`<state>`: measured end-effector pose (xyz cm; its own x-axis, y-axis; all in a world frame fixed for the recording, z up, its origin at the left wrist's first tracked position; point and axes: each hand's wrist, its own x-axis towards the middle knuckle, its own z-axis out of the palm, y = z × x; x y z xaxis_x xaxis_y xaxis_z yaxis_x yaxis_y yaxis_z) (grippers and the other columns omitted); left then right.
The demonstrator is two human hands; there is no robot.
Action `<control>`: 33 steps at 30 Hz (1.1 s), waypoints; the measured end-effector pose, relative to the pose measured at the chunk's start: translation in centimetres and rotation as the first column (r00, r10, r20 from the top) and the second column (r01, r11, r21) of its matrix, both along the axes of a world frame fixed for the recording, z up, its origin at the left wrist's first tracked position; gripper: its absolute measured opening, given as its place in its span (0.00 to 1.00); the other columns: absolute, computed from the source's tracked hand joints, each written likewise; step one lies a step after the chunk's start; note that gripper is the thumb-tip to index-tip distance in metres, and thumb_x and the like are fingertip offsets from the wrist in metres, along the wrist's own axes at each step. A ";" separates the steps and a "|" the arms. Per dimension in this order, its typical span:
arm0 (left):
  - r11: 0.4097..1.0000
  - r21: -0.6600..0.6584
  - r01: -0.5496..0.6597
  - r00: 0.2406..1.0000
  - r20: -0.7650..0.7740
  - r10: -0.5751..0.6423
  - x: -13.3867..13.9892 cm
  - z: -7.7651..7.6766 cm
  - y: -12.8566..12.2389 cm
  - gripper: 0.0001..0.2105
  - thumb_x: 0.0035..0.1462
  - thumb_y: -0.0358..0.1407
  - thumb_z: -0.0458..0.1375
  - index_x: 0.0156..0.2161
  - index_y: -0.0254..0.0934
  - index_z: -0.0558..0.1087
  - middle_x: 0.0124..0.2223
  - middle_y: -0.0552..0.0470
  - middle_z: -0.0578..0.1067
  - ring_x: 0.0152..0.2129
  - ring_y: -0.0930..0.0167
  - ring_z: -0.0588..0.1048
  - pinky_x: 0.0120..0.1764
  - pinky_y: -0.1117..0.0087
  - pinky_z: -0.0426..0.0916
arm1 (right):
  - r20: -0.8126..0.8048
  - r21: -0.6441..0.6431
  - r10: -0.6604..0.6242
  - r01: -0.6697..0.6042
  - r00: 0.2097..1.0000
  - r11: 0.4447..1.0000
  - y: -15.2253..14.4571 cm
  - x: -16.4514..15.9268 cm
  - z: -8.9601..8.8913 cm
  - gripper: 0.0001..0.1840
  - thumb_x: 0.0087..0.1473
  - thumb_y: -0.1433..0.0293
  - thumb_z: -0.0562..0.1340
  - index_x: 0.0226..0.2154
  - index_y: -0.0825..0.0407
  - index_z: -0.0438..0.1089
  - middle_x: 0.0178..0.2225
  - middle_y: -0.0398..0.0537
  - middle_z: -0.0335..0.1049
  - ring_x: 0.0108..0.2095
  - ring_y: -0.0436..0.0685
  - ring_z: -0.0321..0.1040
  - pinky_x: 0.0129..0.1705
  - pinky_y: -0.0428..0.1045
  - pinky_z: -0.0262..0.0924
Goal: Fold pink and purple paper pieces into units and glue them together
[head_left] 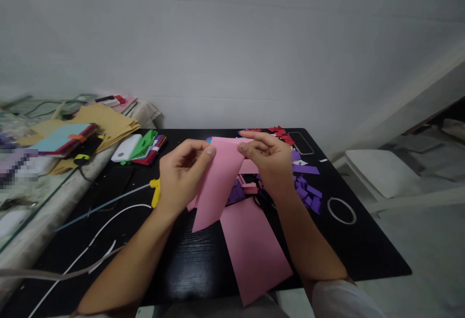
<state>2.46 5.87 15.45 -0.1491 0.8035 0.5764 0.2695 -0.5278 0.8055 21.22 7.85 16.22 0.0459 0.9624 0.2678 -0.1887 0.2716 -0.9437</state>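
Observation:
A strip of pink paper (220, 182) hangs between my hands above the black table, its lower end curling to the left. My left hand (187, 173) pinches its upper left edge between thumb and fingers. At the upper right corner, my right hand (271, 160) grips the same paper with the thumb in front. Beneath lies a larger pink sheet (256, 250) that reaches past the table's front edge. Small pink and purple paper pieces (237, 191) show behind the held strip, partly covered by it and by my right hand.
A yellow glue gun (155, 193) with a white cord lies left of my left hand. Purple paper pieces (308, 194) and a pale ring (342, 210) are at right. Folded coloured papers (147, 146) sit at back left. A white stool (381, 170) stands beyond the table.

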 end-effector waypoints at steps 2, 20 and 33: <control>1.000 0.004 0.003 1.000 0.022 -0.003 0.0 0.0 0.1 0.06 0.63 0.37 0.66 0.35 0.38 0.81 0.31 0.53 0.78 0.27 0.74 0.72 0.31 0.75 0.68 | -0.011 -0.049 0.138 -0.138 0.990 0.989 0.3 0.2 -0.1 0.18 0.47 0.62 0.78 0.41 0.49 0.83 0.31 0.43 0.83 0.35 0.54 0.80 0.46 0.54 0.78; 0.996 -0.077 -0.038 0.993 0.108 0.046 -0.5 0.4 0.8 0.07 0.58 0.39 0.68 0.33 0.38 0.81 0.28 0.54 0.80 0.24 0.74 0.74 0.28 0.73 0.69 | -0.047 -0.142 0.314 -0.318 0.948 0.937 1.0 -0.5 -1.1 0.20 0.49 0.51 0.77 0.30 0.52 0.81 0.32 0.46 0.81 0.34 0.54 0.78 0.50 0.57 0.78; 0.950 -0.234 0.209 0.974 -0.043 -0.224 -1.2 0.8 1.4 0.07 0.60 0.40 0.65 0.38 0.39 0.81 0.37 0.49 0.82 0.34 0.67 0.78 0.37 0.69 0.71 | 0.210 -0.179 0.355 -0.321 0.911 0.930 1.4 0.1 -1.5 0.21 0.47 0.51 0.76 0.28 0.52 0.81 0.28 0.45 0.79 0.29 0.52 0.73 0.35 0.50 0.72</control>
<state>1.23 7.26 16.25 0.0762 0.9224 0.3786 0.2272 -0.3858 0.8942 21.29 9.22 14.68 -0.3362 0.9370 0.0947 -0.0152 0.0951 -0.9954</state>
